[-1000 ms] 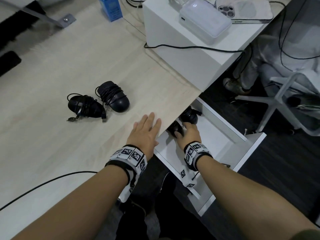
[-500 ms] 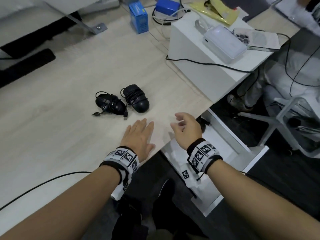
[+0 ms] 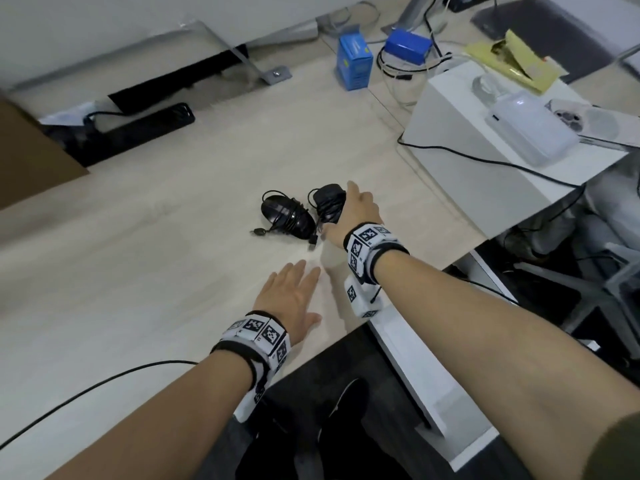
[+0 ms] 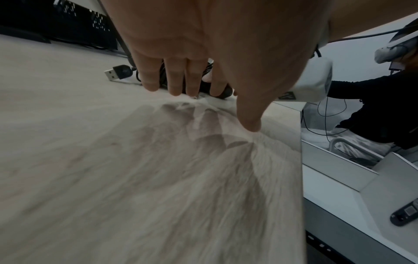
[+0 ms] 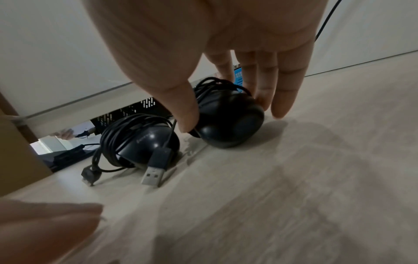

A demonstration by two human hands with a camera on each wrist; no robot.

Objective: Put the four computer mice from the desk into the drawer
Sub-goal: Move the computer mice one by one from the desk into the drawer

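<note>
Two black mice with their cords wound round them lie side by side on the pale wooden desk (image 3: 173,271). My right hand (image 3: 337,209) is over the right mouse (image 3: 327,199). In the right wrist view the thumb (image 5: 185,114) presses that mouse's (image 5: 230,121) left side and the fingers touch its right side. The left mouse (image 3: 285,216) (image 5: 144,141) lies free, its USB plug (image 5: 156,171) on the desk. My left hand (image 3: 308,292) rests flat near the desk edge with straight fingers (image 4: 176,78). The white drawer (image 3: 426,375) stands open below right; a black item (image 4: 405,212) lies in it.
A white box (image 3: 485,188) at the desk's right carries a power bank (image 3: 530,129) and a phone. Blue boxes (image 3: 355,62) stand at the back. A black cable (image 3: 104,386) crosses the near left desk. An office chair (image 3: 588,292) stands right of the drawer.
My right hand came up out of the drawer, crossed over the desk edge and closed its thumb and fingers on the right mouse. The left hand stayed flat on the desk.
</note>
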